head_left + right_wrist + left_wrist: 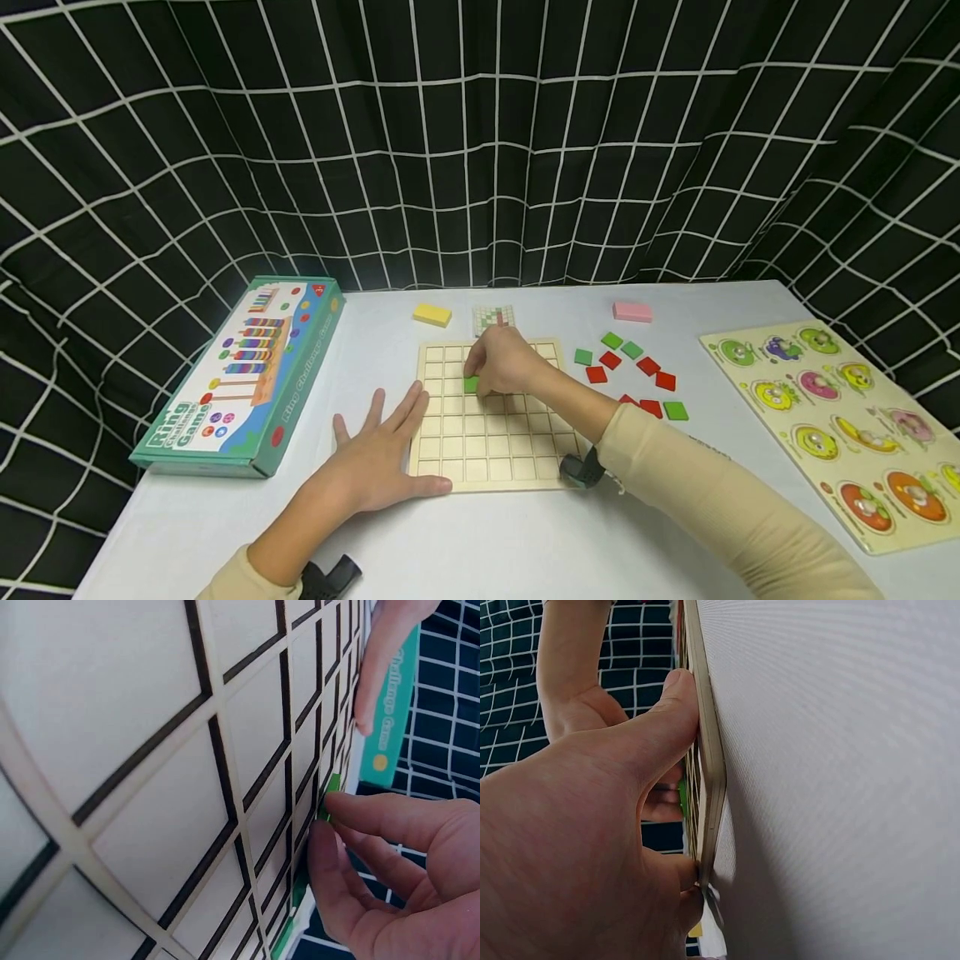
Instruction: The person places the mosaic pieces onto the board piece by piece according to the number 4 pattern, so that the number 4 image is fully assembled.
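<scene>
Green tile [471, 385], pinched by the right grip [510, 362] on the far half of the board [489, 447], could be left crooked if released at a tilt, or misplaced if the board were nudged by the left grip [377, 468], spread-fingered at the near-left corner.

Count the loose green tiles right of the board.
4: leftmost tile, farthest tile, third tile just right of that, nearest tile by the right sleeve. The sleeve may hide others.
</scene>
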The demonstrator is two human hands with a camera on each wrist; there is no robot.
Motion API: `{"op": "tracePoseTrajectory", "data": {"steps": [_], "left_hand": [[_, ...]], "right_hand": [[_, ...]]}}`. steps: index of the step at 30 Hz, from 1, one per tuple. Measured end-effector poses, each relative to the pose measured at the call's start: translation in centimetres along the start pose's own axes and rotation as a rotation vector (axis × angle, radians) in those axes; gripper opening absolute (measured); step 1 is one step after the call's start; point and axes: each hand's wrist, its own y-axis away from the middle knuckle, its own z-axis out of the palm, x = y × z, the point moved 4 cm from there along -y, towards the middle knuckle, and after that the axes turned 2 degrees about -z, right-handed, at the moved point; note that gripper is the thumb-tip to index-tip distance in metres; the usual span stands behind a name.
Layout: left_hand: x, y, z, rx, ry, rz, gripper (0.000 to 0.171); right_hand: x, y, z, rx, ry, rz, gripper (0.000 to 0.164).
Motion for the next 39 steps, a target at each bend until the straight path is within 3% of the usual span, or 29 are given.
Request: {"op": "tracePoseTrajectory", "data": {"steps": [8,17,25,39], "left_hand": [[0.1,-0.3,0.0,-0.002,-0.005,0.002,0.123],[0.3,-0.5,0.2,0.0,-0.006,0.011,0.122],[0.3,-0.4,0.1,0.006,-0.016,0.008,0.123],[0.2,-0.2,0.1,0.004,0.002,-0.004,0.124]], "right_hand": [[0.2,0.1,-0.4,-0.014,-0.029,0.004,0.029],[1.4,1.1,-1.5,-0.011,-0.131,0.017,0.01],[2.7,2.3,-3.5,0.04,-0.172,-0.014,0.013],[5.6,4.4,-6.3,0.184,-0.221,0.015,0.02]]}}
